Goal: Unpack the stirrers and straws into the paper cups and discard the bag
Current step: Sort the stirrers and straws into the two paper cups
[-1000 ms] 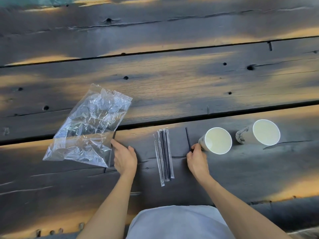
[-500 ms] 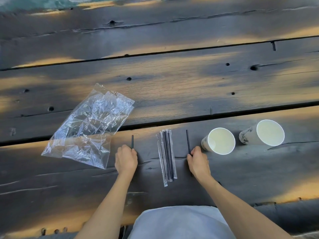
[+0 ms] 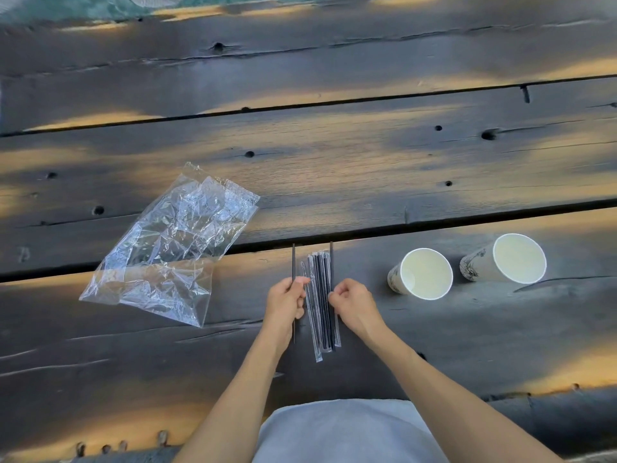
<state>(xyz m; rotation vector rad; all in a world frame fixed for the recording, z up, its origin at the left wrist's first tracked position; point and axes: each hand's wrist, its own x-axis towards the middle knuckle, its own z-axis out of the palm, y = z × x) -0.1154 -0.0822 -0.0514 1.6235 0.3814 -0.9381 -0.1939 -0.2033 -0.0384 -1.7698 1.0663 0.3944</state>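
A bundle of wrapped black straws (image 3: 320, 305) lies lengthwise on the dark wooden table, between my hands. My left hand (image 3: 284, 304) pinches a thin black stirrer (image 3: 293, 262) just left of the bundle. My right hand (image 3: 354, 304) grips a second black stirrer (image 3: 331, 259) along the bundle's right edge. Two white paper cups stand to the right, the nearer cup (image 3: 422, 274) and the farther cup (image 3: 510, 259), both with nothing showing inside. The crumpled clear plastic bag (image 3: 170, 248) lies flat to the left.
The table (image 3: 334, 155) is made of wide dark planks with gaps and knot holes. Its near edge runs just in front of my lap. A green-grey surface shows beyond the far edge at the top.
Both hands have moved inward toward the straw bundle, each carrying its stirrer. The left stirrer has come away from beside the bag. The bag, bundle and cups stay put.
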